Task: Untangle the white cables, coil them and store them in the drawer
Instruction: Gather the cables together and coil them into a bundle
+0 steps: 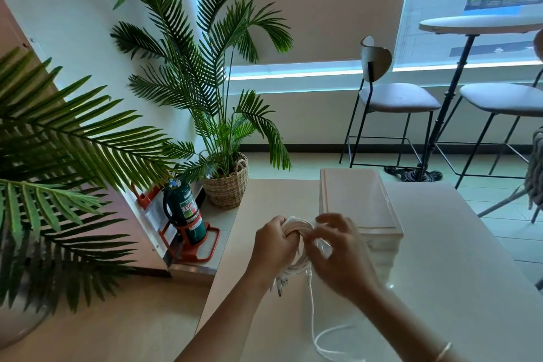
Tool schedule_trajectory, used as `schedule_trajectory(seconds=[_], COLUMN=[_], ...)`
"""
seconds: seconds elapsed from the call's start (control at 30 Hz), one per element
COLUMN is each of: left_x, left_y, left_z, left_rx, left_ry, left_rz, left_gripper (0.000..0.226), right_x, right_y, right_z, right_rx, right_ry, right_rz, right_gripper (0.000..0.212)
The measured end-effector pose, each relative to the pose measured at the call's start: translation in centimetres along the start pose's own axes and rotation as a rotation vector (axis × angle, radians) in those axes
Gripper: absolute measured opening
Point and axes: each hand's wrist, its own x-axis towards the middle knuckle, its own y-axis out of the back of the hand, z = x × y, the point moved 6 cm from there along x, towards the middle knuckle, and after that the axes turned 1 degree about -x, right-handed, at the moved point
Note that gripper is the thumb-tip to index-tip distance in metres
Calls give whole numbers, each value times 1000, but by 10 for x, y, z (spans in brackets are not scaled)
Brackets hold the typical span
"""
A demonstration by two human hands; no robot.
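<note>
White cable (296,232) coil gripped by left hand (273,241); right hand (338,247) pinches its strand.

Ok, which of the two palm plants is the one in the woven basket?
The farther palm, standing in the corner by the window, sits in the woven basket. The near palm at the left edge shows only fronds, its pot unseen.

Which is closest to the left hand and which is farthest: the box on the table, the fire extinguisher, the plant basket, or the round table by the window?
From the left hand, in the head view:
1. Box, on the table just up and right.
2. Fire extinguisher, on the floor to the left.
3. Plant basket, beyond the extinguisher.
4. Round table, far right by the window.
</note>
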Motion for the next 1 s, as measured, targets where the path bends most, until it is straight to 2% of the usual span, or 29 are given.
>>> schedule_trajectory(seconds=[0.03,0.1,0.17,0.27,0.37,0.5,0.73,0.9,0.93,1.0], left_x=[0,-1,-3,-5,-7,-10,-8,-3,-3,-2], left_y=[-3,-8,-11,-15,-16,-9,-2,0,0,1], left_z=[0,1,-1,-7,-11,-12,-11,-13,-14,-16], left_rx=[-5,-21,-39,-71,-111,-221,-186,-75,-75,-115], left_ry=[16,46,85,137,173,186,141,188,202,216], left_rz=[3,-8,-31,-59,-84,-35,65,47,35,21], left_gripper=[11,14,16,16,4,35,16,38,39,35], right_x=[-7,-12,-10,-8,-5,-11,-11,-14,-13,-6], right_y=[-6,-18,-23,-34,-42,-55,-61,-63,-61,-52], right_z=[-5,-5,-8,-6,-10,-11,-12,-11,-10,-12], right_rx=[-109,-277,-343,-428,-512,-543,-427,-429,-386,-322], right_ry=[18,-75,-186,-262,-263,-279,-341,-325,-325,-268], right_rz=[-19,-110,-237,-442,-529,-612,-518,-507,-470,-285], right_gripper=[8,12,14,36,42,47,47,45,41,27])
